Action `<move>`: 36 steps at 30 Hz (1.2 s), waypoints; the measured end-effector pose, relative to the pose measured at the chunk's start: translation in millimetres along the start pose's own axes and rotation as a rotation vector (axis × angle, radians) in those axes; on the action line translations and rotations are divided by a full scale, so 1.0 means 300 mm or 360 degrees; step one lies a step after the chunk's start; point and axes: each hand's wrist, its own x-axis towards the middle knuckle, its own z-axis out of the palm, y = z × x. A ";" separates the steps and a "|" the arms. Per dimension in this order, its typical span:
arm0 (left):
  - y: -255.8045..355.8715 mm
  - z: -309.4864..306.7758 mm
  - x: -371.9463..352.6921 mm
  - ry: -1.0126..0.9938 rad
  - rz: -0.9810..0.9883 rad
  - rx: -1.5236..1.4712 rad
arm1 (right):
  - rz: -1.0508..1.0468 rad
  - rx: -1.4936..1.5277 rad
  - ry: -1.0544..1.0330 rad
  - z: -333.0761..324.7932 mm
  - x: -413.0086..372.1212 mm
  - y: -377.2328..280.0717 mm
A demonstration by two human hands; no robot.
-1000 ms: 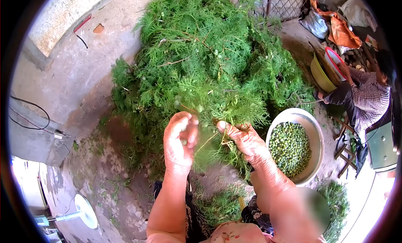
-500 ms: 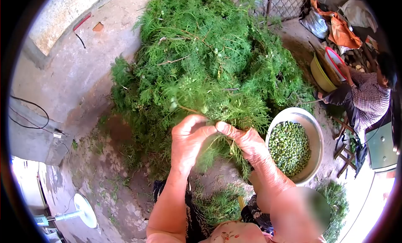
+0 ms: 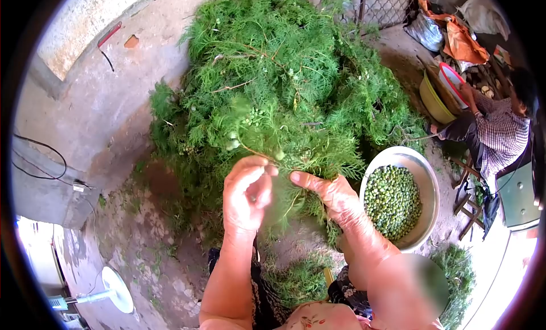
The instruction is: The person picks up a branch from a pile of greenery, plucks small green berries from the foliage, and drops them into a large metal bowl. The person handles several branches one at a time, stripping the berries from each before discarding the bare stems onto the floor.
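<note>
My right hand (image 3: 333,198) grips a leafy evergreen branch (image 3: 330,154), its thumb pressed on the stem and foliage hanging below. Just to the left, my left hand (image 3: 245,196) has its fingers curled beside the branch's brown twig, with the thumb bent inward. A small pale spot shows in that palm, too small to name. Round green cones (image 3: 233,141) sit on the twig above my left fingers. Behind both hands rises a big heap of cut evergreen branches (image 3: 267,74). A metal basin (image 3: 433,205) to the right holds many picked green cones (image 3: 392,202).
At the right, another person (image 3: 500,125) sits beside a yellow-green tub (image 3: 433,100) and a red-rimmed basin (image 3: 449,74). A white fan (image 3: 118,290) stands at lower left. Loose sprigs (image 3: 301,279) lie on the floor near my legs. Cables run along the left wall.
My left hand has moved away from my right thumb, slightly left, and its pinch has loosened. My right hand keeps its grip on the branch, almost in place.
</note>
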 end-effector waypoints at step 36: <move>0.027 -0.065 0.007 -0.0025 -0.0117 -0.0575 | -0.0685 -0.0298 0.0033 -0.071 -0.046 0.025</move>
